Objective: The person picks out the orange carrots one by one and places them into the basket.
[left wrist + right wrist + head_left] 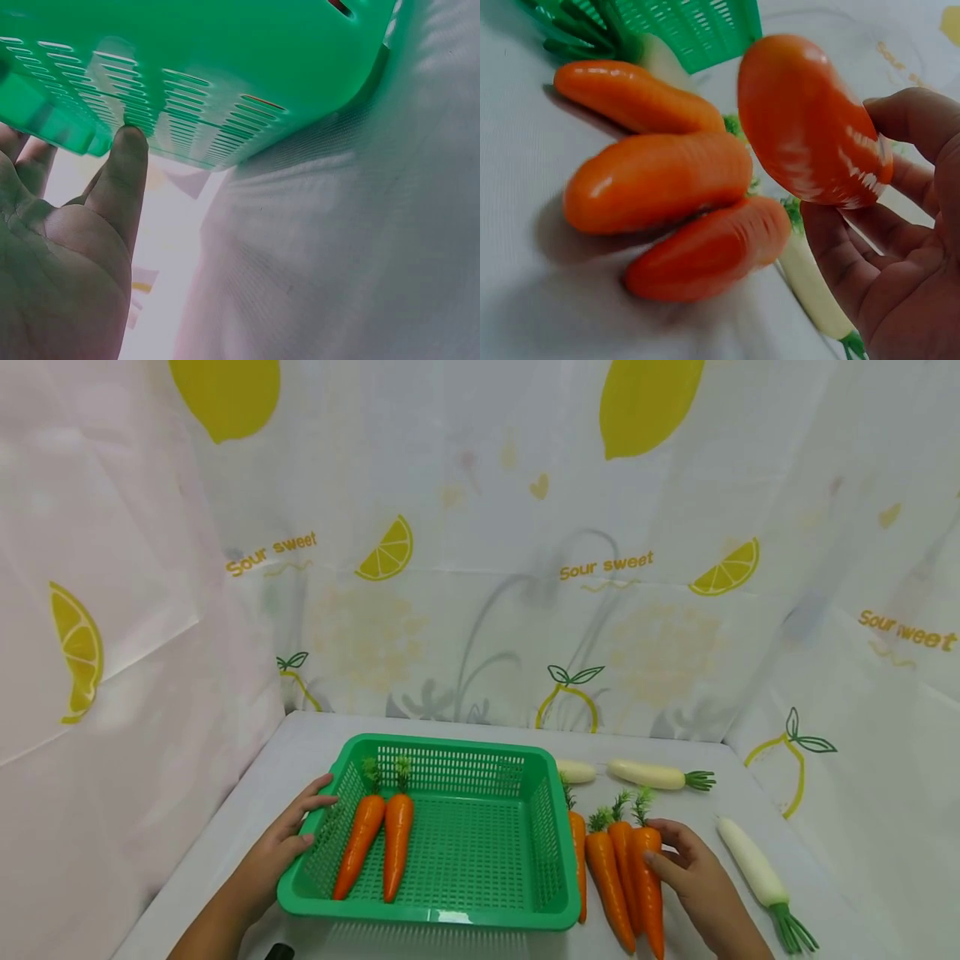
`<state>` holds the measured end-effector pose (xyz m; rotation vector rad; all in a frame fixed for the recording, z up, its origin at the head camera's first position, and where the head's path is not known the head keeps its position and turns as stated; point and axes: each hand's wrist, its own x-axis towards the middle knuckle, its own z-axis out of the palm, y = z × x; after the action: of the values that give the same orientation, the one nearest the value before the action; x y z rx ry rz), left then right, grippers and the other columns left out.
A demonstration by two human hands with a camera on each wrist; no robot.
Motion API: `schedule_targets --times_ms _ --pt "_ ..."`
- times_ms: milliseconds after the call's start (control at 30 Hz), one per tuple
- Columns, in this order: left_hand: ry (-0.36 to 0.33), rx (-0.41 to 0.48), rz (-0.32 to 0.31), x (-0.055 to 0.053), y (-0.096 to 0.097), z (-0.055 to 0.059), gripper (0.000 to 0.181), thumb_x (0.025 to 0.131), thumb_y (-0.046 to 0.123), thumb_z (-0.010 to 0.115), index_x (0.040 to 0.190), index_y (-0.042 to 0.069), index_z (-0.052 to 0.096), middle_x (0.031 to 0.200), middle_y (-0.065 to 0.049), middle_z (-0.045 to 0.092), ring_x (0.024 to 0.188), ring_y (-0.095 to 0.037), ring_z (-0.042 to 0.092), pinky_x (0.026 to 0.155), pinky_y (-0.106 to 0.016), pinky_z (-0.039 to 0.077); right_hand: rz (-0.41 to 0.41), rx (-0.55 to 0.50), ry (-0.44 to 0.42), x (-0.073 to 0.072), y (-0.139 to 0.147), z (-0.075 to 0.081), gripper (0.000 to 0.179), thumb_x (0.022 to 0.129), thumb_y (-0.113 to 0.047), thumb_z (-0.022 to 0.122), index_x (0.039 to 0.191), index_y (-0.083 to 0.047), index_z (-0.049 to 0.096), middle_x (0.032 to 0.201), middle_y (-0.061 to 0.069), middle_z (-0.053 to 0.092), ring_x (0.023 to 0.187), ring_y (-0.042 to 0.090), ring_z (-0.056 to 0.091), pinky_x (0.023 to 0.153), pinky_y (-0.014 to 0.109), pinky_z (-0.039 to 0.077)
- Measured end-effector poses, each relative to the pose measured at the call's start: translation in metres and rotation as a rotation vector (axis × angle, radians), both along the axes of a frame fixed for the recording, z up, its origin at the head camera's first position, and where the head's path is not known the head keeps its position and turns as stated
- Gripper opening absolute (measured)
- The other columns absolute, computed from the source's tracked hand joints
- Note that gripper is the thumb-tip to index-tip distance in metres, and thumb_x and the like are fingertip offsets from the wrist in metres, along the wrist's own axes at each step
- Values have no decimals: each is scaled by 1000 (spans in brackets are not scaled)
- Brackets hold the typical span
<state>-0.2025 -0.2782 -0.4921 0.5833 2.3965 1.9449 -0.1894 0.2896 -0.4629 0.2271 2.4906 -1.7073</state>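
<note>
My right hand (693,868) pinches an orange carrot (649,893) with a green leafy top between thumb and fingers. In the right wrist view that carrot (802,120) hangs raised over the others. Three more carrots lie to its left: one (625,868) close beside it, another (609,881), and a third (577,864) partly hidden by the basket. My left hand (273,852) touches the left rim of the green plastic basket (427,912), fingers extended. Its thumb (129,161) is against the basket's outer side. Inside the basket are a left carrot (362,843) and a right carrot (398,843).
Behind the carrots lies a white radish (645,774) with green stems. Another radish (576,771) is partly hidden by the basket, and a third radish (753,864) lies at the right. A small black object (280,952) shows at the front edge. Lemon-printed sheets (480,635) enclose the table.
</note>
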Motion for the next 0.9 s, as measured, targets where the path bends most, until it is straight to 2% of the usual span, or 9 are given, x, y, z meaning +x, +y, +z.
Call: schedule_targets --times_ms 200,500,700,900 --pt "-10 -10 19 1 0 1 43 104 3 41 146 4 49 175 4 17 141 15 20 100 -12 38 10 -22 11 -3 -9 4 61 102 -30 69 151 -6 44 154 17 48 124 23 59 92 31 56" --pt "-11 5 5 -2 1 0 41 106 6 43 146 2 47 175 -1 15 141 18 19 101 -9 34 47 2 22 -2 -19 15 59 100 -28 71 150 -6 47 151 15 53 124 27 61 92 33 56" --pt "9 0 5 -1 -1 0 42 105 5 42 147 1 48 175 3 17 142 15 21 100 -11 37 61 -30 80 -5 -29 23 54 100 -22 71 147 -6 50 148 15 55 117 20 64 90 29 56" --pt "13 -3 0 -1 -1 -1 42 105 4 42 147 3 48 175 3 17 143 15 18 101 -7 31 97 -74 131 -6 -39 27 53 101 -19 70 147 -3 49 148 18 54 115 17 64 91 27 55"
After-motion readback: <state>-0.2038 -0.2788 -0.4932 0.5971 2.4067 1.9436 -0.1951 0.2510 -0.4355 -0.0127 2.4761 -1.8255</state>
